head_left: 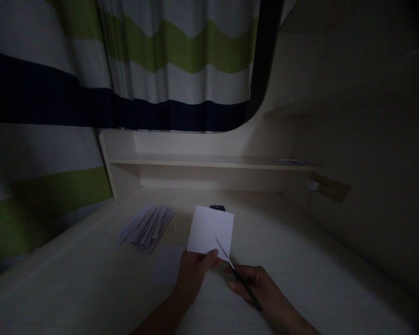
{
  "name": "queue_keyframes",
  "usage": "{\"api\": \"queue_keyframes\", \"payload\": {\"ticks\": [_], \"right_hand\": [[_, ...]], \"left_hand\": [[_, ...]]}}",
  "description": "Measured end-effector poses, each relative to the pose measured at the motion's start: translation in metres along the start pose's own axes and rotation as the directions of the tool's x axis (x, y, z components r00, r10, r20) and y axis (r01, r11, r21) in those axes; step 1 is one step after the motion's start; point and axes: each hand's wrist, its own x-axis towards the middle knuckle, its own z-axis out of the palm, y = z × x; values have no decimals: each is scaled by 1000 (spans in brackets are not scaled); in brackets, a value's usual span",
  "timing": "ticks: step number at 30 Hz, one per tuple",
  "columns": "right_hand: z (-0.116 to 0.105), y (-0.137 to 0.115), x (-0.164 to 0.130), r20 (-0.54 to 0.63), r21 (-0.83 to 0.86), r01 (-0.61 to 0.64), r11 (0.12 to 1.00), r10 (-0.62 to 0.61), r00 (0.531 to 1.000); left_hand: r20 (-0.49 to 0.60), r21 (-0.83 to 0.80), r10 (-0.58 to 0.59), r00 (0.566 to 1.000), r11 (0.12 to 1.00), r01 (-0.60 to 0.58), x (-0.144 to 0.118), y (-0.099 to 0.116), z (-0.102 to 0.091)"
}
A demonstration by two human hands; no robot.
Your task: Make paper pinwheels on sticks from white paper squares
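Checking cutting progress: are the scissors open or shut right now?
Cannot tell: the scissors in the right hand show as one thin line against the white paper held by the left hand; the picture is too dim.

Single head view looks forward and down, close over the desk (300, 260)

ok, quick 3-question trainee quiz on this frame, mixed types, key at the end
1. True or false: the left hand holds the white paper sheet by its lower edge.
2. Multiple choice: what does the right hand hold? A) a pen B) scissors C) a ruler
3. Short answer: where does the pile of paper strips lie relative to the held sheet?

Key
1. True; the thumb pinches the sheet's lower edge.
2. B; the blades point up at the sheet's lower right part.
3. To its left, flat on the desk, apart from the sheet.
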Motion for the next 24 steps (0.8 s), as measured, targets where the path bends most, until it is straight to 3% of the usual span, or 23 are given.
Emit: {"api": "queue_keyframes", "payload": {"ticks": [19,24], "right_hand": [[1,-4,0,-35,15,-14,1000,14,999],[1,-8,-2,-29,13,-5,1000,5,1000]], "left_hand": [[2,12,-22,1000,1000,22,-3,4,2],[14,82,-2,1000,997,1,-1,-1,-1]]}}
